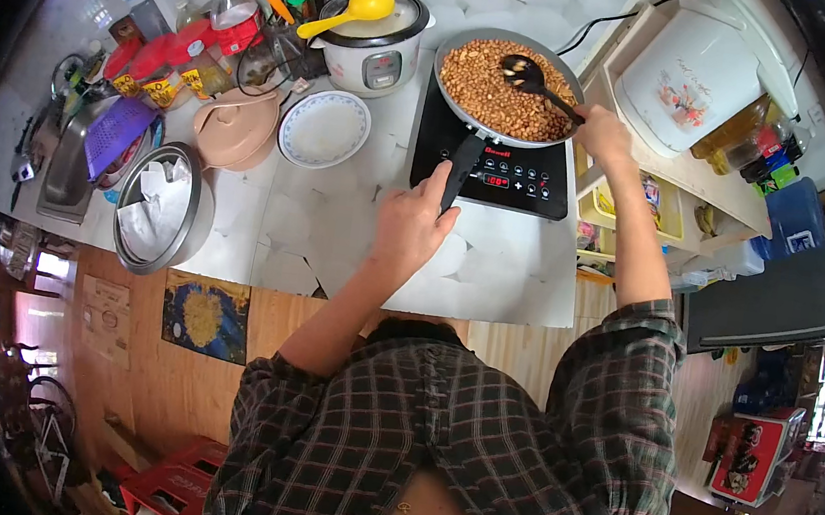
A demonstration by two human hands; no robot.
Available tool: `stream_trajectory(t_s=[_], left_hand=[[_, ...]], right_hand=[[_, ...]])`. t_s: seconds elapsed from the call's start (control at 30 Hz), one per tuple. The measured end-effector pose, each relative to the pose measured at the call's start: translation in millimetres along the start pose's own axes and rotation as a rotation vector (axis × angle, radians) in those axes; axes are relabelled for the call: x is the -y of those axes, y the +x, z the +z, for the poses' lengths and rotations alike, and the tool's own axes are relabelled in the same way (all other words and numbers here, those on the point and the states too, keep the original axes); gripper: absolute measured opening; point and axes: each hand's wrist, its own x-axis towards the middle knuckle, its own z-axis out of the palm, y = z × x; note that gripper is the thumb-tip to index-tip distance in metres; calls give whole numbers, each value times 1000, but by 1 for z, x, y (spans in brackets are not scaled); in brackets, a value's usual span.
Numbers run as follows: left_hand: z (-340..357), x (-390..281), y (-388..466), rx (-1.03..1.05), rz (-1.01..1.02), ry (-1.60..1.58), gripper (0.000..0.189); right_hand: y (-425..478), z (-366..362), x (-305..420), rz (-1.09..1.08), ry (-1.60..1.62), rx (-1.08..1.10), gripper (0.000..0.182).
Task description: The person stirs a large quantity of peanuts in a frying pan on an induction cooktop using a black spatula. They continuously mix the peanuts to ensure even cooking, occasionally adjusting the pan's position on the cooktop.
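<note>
A frying pan (453,100) full of browned peanuts (490,88) rests on a black induction cooktop (517,193) with a lit display. My left hand (416,220) grips the pan's black handle (461,168), its index finger lying along it. In my right hand (606,136) is a black slotted spoon (526,76); its bowl sits on the peanuts, with a few pieces on it. A white plate with a blue patterned rim (324,129) lies left of the cooktop. Behind it a yellow ladle (351,13) rests on the lid of a rice cooker (373,57).
Farther left are a peach lidded container (236,126), a steel pot (198,220) with white paper inside, a purple basket (120,136), a sink (66,180) and several bottles and jars. A shelf with drawers (643,214) and a white lidded container (692,76) stand close on the right.
</note>
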Motion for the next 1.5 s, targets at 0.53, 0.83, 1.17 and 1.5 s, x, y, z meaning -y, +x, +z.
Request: stream_trajectory(t_s=[0.53,0.83,1.17,1.5], left_hand=[[-11,-4,2,61,23,-4,57],[-1,0,-1,-11,15,-43,54],[3,-1,-1,-12,11,-30,55],[3,-3,-5,-53,-17,-23,55]], right_hand=[[17,-21,-21,99,760,430,38],[38,-12,29,-180,412,490,32],[39,-38,43,-187,434,535,45],[-45,-67,-16,-263,67,182,44]])
